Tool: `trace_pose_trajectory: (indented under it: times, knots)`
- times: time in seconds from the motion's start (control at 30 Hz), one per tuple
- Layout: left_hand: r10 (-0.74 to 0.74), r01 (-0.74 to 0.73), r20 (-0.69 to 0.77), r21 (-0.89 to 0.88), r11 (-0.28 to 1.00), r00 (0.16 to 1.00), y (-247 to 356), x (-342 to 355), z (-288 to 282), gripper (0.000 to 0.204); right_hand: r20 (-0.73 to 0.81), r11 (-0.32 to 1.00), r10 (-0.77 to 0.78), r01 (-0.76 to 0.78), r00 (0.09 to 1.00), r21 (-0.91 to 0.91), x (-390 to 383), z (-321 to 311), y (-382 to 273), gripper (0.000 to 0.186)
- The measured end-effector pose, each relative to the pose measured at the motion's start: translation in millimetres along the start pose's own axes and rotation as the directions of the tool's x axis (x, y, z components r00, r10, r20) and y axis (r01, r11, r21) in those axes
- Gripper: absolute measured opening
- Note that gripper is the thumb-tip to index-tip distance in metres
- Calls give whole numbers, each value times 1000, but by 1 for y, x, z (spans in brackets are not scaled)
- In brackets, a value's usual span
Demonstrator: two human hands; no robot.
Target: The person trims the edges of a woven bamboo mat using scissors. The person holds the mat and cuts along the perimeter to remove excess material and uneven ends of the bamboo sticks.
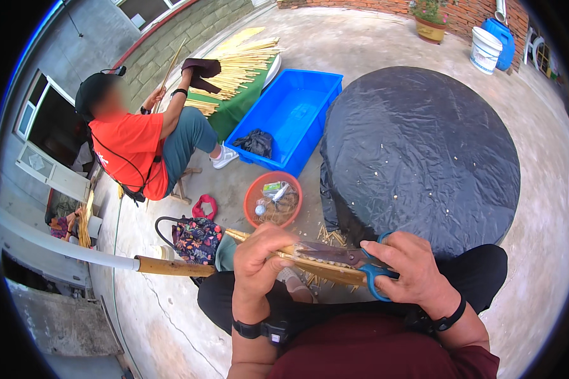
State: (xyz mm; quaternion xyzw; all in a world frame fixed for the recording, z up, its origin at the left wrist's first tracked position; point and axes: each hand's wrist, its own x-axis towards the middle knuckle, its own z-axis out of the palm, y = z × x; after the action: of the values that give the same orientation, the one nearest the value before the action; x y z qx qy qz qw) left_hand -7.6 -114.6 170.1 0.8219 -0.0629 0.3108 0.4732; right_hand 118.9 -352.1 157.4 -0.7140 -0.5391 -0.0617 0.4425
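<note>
My left hand (259, 259) grips a long, pale tan cane-like piece (325, 270) held crosswise over my lap, with its far end pointing up and left. My right hand (408, 265) is closed on scissors (378, 280) with blue handles. The scissor blades (329, 254) lie along the piece's upper side, pointing toward my left fingers; whether they are cutting into it is hard to tell. Short straw offcuts (332, 235) are scattered on the ground beyond my hands.
A round black plastic-covered surface (420, 158), a blue tub (291, 120), an orange basin (256, 192), a floral bag (193, 243) and a pole (171, 266) surround me. A co-worker in orange (129, 145) sits near laid-out sticks (240, 63); another person's hand (71, 218) shows at far left.
</note>
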Motion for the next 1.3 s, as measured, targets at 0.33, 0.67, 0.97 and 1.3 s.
trace_pose_trajectory:
  times: [0.33, 0.67, 0.97, 1.3]
  knots:
    - [-23, 25, 52, -38, 999, 998, 1, 5, -1, 31, 58, 987, -118, 123, 991, -100, 8, -2, 12, 51]
    - [-2, 6, 66, -52, 999, 998, 2, 1, -7, 32, 91, 973, -156, 169, 984, -156, -3, -5, 19, 50]
    - [-28, 28, 79, -3, 1000, 996, 7, 7, 0, 28, -83, 1000, 20, -20, 996, -6, -22, 1, 13, 55]
    - [2, -19, -644, -21, 1000, 765, 29, -8, -70, 31, -202, 965, 149, -97, 968, 244, -34, 1, 6, 60]
